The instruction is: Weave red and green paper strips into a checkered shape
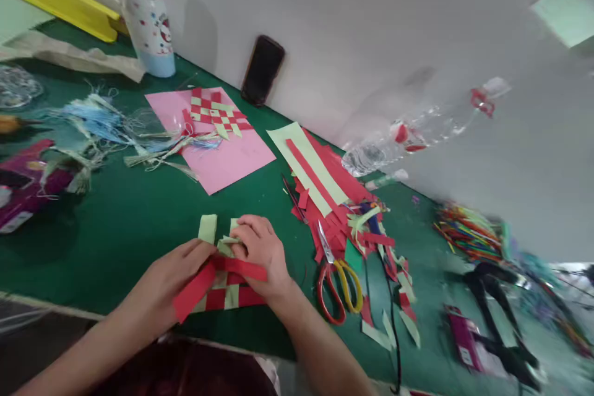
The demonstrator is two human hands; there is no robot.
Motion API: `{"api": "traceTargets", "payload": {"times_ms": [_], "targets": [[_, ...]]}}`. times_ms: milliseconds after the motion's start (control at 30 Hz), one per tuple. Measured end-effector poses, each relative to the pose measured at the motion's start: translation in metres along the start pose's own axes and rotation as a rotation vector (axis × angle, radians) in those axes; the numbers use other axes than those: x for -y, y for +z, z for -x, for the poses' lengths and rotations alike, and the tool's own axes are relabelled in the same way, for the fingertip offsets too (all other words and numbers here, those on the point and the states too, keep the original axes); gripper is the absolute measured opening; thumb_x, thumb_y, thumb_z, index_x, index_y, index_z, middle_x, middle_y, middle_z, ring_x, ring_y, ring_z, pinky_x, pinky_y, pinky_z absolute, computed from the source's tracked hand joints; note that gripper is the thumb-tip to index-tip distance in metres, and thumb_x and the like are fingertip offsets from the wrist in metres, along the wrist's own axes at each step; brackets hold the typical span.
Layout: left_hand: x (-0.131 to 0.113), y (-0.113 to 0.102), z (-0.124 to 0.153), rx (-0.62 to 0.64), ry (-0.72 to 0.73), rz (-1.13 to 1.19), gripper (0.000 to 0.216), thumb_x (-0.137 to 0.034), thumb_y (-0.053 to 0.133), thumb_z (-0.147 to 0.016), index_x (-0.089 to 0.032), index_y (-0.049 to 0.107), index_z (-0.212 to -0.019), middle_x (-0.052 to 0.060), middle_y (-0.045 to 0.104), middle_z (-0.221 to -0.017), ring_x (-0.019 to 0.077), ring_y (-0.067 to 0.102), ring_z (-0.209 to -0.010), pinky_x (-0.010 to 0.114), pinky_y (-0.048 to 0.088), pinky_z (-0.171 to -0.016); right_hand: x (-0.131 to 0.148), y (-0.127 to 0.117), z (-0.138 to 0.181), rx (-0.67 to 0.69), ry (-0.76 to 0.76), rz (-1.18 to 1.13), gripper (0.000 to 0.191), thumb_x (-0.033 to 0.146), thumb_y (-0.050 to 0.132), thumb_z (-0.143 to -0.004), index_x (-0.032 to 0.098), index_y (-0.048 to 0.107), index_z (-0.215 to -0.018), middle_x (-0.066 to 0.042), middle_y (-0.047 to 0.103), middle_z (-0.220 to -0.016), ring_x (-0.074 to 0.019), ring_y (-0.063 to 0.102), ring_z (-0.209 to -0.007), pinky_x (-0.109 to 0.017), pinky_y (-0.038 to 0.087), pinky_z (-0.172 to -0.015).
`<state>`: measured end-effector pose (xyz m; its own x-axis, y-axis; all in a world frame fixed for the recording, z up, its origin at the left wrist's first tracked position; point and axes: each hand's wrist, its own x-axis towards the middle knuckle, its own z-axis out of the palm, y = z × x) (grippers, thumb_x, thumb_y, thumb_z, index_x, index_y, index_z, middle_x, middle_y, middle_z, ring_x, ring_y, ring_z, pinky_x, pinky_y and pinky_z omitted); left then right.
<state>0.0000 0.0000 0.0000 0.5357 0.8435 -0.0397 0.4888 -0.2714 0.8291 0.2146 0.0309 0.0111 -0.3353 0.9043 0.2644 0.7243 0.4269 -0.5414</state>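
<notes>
At the table's near edge lies a weave of red and pale green paper strips (pixel 232 297). A loose red paper strip (pixel 195 291) runs across it, bent near its middle. My left hand (pixel 179 269) has its fingers closed on this strip by the bend, beside an upright pale green strip end (pixel 208 228). Opposite it, my right hand (pixel 263 253) curls its fingers around a folded pale green paper strip (pixel 227 244) at the top of the weave. Its fingertips are partly hidden.
Scissors (pixel 331 284) with red and yellow handles lie right of my hands, among paper scraps (pixel 334 229). Farther back are a pink sheet (pixel 227 161) with woven pieces, a leaning phone (pixel 263 70), and a bottle (pixel 151 25). Blue threads (pixel 97 117) lie left; a plastic bottle (pixel 394 142) stands right.
</notes>
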Motion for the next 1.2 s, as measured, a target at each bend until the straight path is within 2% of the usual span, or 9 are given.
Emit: {"api": "traceTargets", "payload": {"times_ms": [133, 200, 300, 467, 600, 700, 800, 933, 1200], "targets": [[-0.007, 0.008, -0.012, 0.001, -0.153, -0.114, 0.019, -0.035, 0.058, -0.092, -0.024, 0.061, -0.107, 0.008, 0.068, -0.108, 0.0294, 0.067, -0.099, 0.041, 0.053, -0.082, 0.003, -0.003, 0.003, 0.054, 0.113, -0.185, 0.015, 0.011, 0.063, -0.086, 0.023, 0.067, -0.093, -0.004, 0.072, -0.095, -0.0206, 0.067, -0.090, -0.032, 0.054, -0.084], [-0.009, 0.006, -0.015, 0.004, -0.193, -0.112, 0.028, -0.031, 0.062, -0.088, -0.023, 0.060, -0.115, 0.010, 0.069, -0.114, 0.0301, 0.067, -0.103, 0.042, 0.053, -0.084, 0.004, -0.003, 0.005, 0.089, 0.233, -0.337, 0.016, 0.017, 0.065, -0.088, 0.024, 0.066, -0.103, -0.001, 0.071, -0.093, -0.0173, 0.066, -0.080, -0.029, 0.054, -0.076], [-0.011, -0.001, -0.015, 0.018, -0.219, -0.063, 0.032, -0.027, 0.062, -0.088, -0.024, 0.059, -0.119, 0.008, 0.069, -0.117, 0.0281, 0.068, -0.104, 0.039, 0.053, -0.085, 0.002, -0.001, 0.009, 0.127, 0.366, -0.529, 0.035, 0.024, 0.066, -0.091, 0.024, 0.061, -0.125, -0.001, 0.070, -0.095, -0.0140, 0.065, -0.072, -0.026, 0.053, -0.068], [-0.012, -0.003, -0.015, 0.034, -0.217, -0.086, 0.034, -0.024, 0.064, -0.087, -0.024, 0.058, -0.120, 0.007, 0.068, -0.113, 0.0264, 0.068, -0.097, 0.037, 0.052, -0.081, -0.002, 0.000, 0.013, 0.156, 0.402, -0.662, 0.054, 0.028, 0.068, -0.092, 0.022, 0.052, -0.143, -0.001, 0.071, -0.095, -0.0141, 0.066, -0.075, -0.026, 0.053, -0.069], [-0.017, 0.007, -0.018, 0.022, -0.171, -0.244, 0.029, -0.028, 0.064, -0.090, -0.022, 0.061, -0.118, 0.009, 0.067, -0.111, 0.0313, 0.066, -0.102, 0.044, 0.052, -0.084, -0.002, 0.001, 0.013, 0.163, 0.428, -0.721, 0.063, 0.031, 0.069, -0.092, 0.020, 0.047, -0.150, -0.003, 0.072, -0.096, -0.0151, 0.067, -0.076, -0.026, 0.054, -0.069], [-0.019, 0.014, -0.018, 0.001, -0.169, -0.338, 0.020, -0.026, 0.058, -0.093, -0.020, 0.064, -0.111, 0.010, 0.067, -0.107, 0.0332, 0.066, -0.103, 0.048, 0.052, -0.087, 0.001, 0.003, 0.011, 0.146, 0.472, -0.741, 0.054, 0.032, 0.068, -0.089, 0.018, 0.057, -0.140, -0.003, 0.072, -0.091, -0.0161, 0.068, -0.075, -0.026, 0.054, -0.068], [-0.016, 0.016, -0.017, -0.015, -0.162, -0.334, 0.020, -0.024, 0.050, -0.096, -0.020, 0.065, -0.109, 0.010, 0.067, -0.106, 0.0313, 0.067, -0.101, 0.045, 0.052, -0.084, 0.006, 0.003, 0.007, 0.132, 0.469, -0.731, 0.030, 0.033, 0.068, -0.087, 0.019, 0.071, -0.114, -0.003, 0.073, -0.088, -0.0168, 0.069, -0.075, -0.026, 0.053, -0.069], [-0.008, 0.011, -0.014, -0.031, -0.170, -0.239, 0.021, -0.034, 0.050, -0.097, -0.023, 0.064, -0.108, 0.008, 0.068, -0.105, 0.0282, 0.067, -0.094, 0.039, 0.051, -0.077, 0.012, -0.001, 0.002, 0.131, 0.485, -0.626, 0.014, 0.029, 0.062, -0.088, 0.020, 0.072, -0.085, 0.000, 0.071, -0.078, -0.0148, 0.064, -0.070, -0.023, 0.048, -0.065], [0.000, -0.002, -0.010, -0.018, -0.201, -0.036, 0.021, -0.039, 0.054, -0.093, -0.025, 0.065, -0.104, 0.003, 0.069, -0.100, 0.0235, 0.070, -0.089, 0.034, 0.051, -0.078, 0.023, -0.015, 0.017, 0.139, 0.427, -0.401, 0.015, 0.018, 0.059, -0.084, 0.021, 0.073, -0.089, 0.002, 0.070, -0.075, -0.0129, 0.062, -0.066, -0.021, 0.046, -0.063]]}}
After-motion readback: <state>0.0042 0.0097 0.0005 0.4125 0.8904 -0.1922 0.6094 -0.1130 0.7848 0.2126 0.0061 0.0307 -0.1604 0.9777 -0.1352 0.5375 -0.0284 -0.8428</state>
